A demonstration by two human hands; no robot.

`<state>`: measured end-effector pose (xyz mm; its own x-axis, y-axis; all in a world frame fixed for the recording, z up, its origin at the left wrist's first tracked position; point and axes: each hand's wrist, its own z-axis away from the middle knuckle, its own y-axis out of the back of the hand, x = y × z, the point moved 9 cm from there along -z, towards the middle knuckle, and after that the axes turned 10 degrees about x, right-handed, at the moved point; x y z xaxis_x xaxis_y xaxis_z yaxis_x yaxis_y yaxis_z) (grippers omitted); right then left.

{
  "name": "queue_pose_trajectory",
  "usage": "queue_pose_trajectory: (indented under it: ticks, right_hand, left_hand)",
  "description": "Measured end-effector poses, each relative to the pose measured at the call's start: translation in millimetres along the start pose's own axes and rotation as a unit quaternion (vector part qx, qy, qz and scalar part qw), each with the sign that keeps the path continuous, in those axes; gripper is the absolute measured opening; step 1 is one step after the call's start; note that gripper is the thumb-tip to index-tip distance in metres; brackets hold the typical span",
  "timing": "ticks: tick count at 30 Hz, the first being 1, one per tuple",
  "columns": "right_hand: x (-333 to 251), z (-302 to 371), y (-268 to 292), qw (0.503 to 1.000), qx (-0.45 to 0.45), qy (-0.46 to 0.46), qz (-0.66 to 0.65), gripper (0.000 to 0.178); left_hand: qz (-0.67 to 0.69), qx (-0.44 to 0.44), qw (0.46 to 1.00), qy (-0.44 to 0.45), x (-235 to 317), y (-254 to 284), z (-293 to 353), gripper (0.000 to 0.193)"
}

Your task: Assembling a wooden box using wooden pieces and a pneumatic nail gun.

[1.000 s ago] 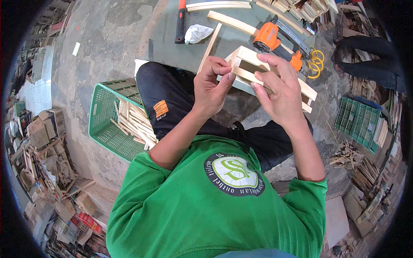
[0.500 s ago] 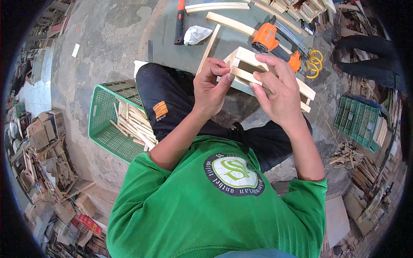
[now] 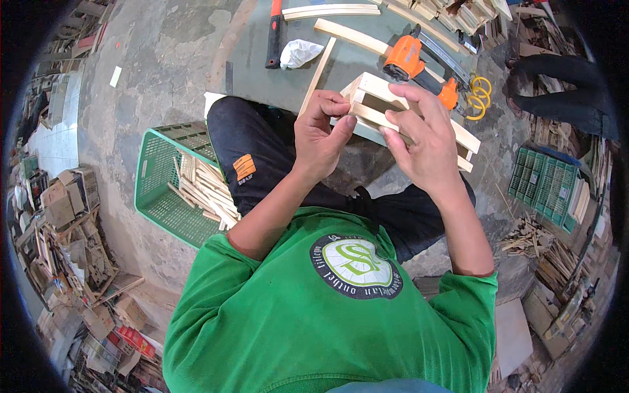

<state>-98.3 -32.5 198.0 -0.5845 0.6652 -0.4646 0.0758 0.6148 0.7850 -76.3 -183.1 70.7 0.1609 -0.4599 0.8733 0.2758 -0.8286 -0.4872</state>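
Note:
A small slatted crate of pale wood (image 3: pixel 380 88) is tilted over the near edge of the workbench, in front of my lap. My left hand (image 3: pixel 322 136) is closed in a pinch at the left end of the crate's near slat (image 3: pixel 371 115), thumb below and bent forefinger above. Whether something small sits between those fingertips is hidden. My right hand (image 3: pixel 424 134) grips the crate farther right, its fingers over the slats and its thumb against the near one. Just beyond, an orange nail gun (image 3: pixel 406 57) lies on the bench.
On the grey-green bench (image 3: pixel 252 82) lie a hammer (image 3: pixel 274 36), a crumpled white bag (image 3: pixel 301 54) and loose wooden strips (image 3: pixel 350 34). A yellow coiled hose (image 3: pixel 481 98) hangs at right. Left of my leg stands a green basket (image 3: pixel 164 209) of sticks. Another person's legs (image 3: pixel 563 88) show far right.
My left thumb has dropped slightly at the slat's end. The crate and my right hand look nearly unmoved.

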Motion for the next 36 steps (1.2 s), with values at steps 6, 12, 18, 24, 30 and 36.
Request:
queue_pose_trajectory:
  ticks: [6,12,18,24,30,36]
  right_hand:
    - [0.2,-0.8,0.3,1.0,-0.001,-0.002,-0.003,0.025]
    - [1.4,-0.7,1.2,1.0,0.008,-0.003,-0.006,0.023]
    - [-0.7,-0.7,0.9,1.0,0.007,0.008,-0.004,0.023]
    - [-2.8,0.5,1.1,1.0,0.014,0.01,-0.006,0.024]
    - [-3.3,0.7,0.8,1.0,0.016,0.014,-0.001,0.025]
    - [2.0,-5.4,5.9,1.0,0.006,0.008,-0.013,0.028]
  left_hand:
    - [0.001,-0.003,1.0,0.002,-1.2,0.1,-2.2,0.011]
    - [-0.003,-0.001,1.0,0.006,-0.6,-1.1,-1.8,0.01]
    - [-0.053,0.008,0.998,-0.037,7.0,-5.0,4.8,0.032]
    - [-0.181,0.093,0.979,-0.026,14.7,-22.0,17.3,0.048]
    - [-0.259,0.127,0.957,-0.023,19.0,-26.5,17.4,0.046]
    - [-0.288,0.134,0.948,-0.028,22.7,-27.9,15.0,0.045]
